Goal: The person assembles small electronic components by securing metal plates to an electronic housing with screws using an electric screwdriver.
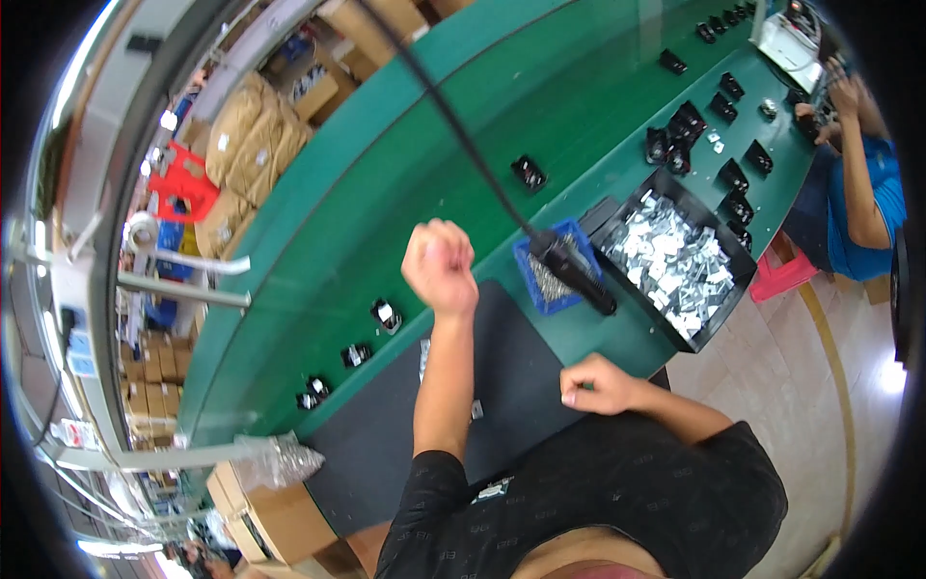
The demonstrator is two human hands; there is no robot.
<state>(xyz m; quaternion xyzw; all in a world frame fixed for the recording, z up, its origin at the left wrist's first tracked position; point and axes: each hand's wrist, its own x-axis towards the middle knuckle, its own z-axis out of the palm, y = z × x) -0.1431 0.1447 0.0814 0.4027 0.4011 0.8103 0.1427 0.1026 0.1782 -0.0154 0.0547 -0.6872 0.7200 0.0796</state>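
My left hand is raised over the near edge of the green conveyor belt, its fingers curled into a fist. Anything inside that fist is hidden. At the right side of the dark work mat, close to my body, my right hand is also closed; its fingers hide what it may hold. A black electric screwdriver hangs on a dark cord, over a blue basket of small metal parts. Partly behind my left forearm, a small silvery piece lies on the mat.
A black bin of silvery metal pieces stands right of the basket. Several black parts sit along the belt. A person in blue works at the far right. A plastic bag and carton are at left.
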